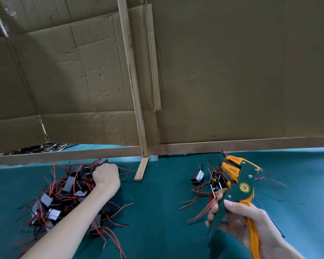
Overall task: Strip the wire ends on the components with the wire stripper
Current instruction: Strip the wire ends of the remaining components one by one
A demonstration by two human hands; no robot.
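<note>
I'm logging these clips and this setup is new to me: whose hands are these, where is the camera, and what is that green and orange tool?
There is no machine: a person works with bare hands, and the single picture comes from a camera worn on their head, looking forward and down. The right hand grips a green and orange wire stripper, jaws pointing away. The left hand reaches into a large pile of components, small black blocks with red and black wires; its fingers curl down, but whether they grip one is hidden. A smaller pile lies on the right. Everything sits on a green table cover, with a cardboard wall behind.
</note>
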